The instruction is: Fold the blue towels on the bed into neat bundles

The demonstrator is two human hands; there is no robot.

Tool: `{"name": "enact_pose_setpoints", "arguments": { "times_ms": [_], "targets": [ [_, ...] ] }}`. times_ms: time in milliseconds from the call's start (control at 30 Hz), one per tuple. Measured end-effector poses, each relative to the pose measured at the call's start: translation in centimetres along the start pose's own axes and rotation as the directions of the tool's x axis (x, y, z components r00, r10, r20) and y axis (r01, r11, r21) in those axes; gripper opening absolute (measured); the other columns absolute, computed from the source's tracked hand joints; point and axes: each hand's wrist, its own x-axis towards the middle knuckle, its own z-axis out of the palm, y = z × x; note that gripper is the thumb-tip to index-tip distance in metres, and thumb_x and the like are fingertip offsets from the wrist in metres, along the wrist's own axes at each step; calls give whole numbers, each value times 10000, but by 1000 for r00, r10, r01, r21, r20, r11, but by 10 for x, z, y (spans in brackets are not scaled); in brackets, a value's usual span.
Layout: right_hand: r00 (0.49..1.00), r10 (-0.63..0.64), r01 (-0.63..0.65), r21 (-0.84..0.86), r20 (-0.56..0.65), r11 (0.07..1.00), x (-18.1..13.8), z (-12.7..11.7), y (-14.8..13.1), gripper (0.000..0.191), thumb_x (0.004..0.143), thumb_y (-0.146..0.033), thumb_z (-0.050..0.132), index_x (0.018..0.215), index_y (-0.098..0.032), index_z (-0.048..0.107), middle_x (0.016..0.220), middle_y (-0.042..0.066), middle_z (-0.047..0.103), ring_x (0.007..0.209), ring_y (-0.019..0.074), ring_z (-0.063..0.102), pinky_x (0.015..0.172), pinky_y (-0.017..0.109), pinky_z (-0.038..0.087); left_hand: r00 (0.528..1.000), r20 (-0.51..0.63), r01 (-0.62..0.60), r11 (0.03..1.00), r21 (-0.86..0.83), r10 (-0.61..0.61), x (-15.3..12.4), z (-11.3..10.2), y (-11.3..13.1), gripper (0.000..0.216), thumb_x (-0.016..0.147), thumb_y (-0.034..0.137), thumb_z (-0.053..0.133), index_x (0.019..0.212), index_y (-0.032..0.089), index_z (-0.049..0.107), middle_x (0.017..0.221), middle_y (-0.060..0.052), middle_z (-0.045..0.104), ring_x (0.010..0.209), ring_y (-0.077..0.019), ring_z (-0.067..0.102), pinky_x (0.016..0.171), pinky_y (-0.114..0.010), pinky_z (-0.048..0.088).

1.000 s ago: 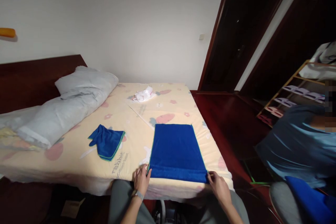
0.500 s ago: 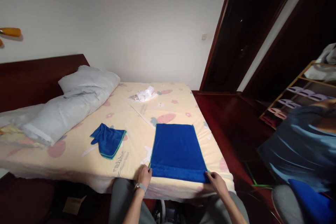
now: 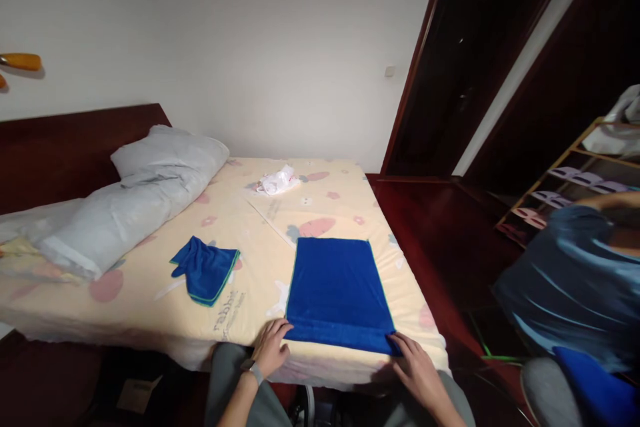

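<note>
A blue towel (image 3: 337, 287) with green edging lies flat on the bed, its near edge folded over in a narrow strip. At the near left corner of the towel is my left hand (image 3: 273, 345), fingers apart and fingertips touching the edge. My right hand (image 3: 414, 363) rests at the near right corner with its fingers spread, the fingertips against the fold. A second blue cloth (image 3: 207, 270), crumpled, lies to the left on the patterned bed sheet (image 3: 260, 260).
A grey quilt (image 3: 135, 193) is heaped near the headboard (image 3: 75, 140). A white plastic bag (image 3: 278, 180) lies towards the wall. To the right, another person in a blue shirt (image 3: 575, 273) is beside a shoe rack (image 3: 550, 167) with several slippers.
Both hands have loosened from their pinch on the towel's near corners, and the fingers have spread. The towel has stayed in place. The person at the right has shifted slightly.
</note>
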Motion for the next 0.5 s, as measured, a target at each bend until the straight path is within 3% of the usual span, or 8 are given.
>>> {"name": "enact_pose_setpoints", "arguments": {
  "times_ms": [167,333,400,500],
  "targets": [
    [987,129,-114,148,-92,982,18,4,4,459,827,-412,544,1187,-188,718,1221,123,753,1181,299,676,1081,455,526,992,-104,53,989,-135,-67,16,5,-10,381,843,112,534,1147,245,722,1134,-78,754,1102,-233,687,1021,-405,552],
    [954,289,-236,394,-80,888,37,1,-1,456,809,-560,570,997,-192,762,1071,130,806,1031,331,741,967,406,592,983,-156,45,956,-289,-93,22,11,-22,296,813,165,588,1037,249,763,1070,-69,761,1049,-221,708,973,-368,573],
    [951,303,-244,446,-66,861,40,1,-4,465,820,-591,563,967,-196,758,1049,124,812,1018,334,747,956,403,597,981,-157,55,939,-338,-114,23,13,-26,216,859,280,603,984,244,775,1070,-87,761,1056,-233,708,957,-375,584],
    [943,302,-208,461,-140,863,40,5,-5,500,827,-618,554,1025,-195,733,1116,127,796,1091,338,727,988,418,585,964,-177,116,915,-386,-197,26,14,-27,369,915,516,562,1008,225,769,1090,-117,767,1065,-253,717,922,-385,607]
  ]
}}
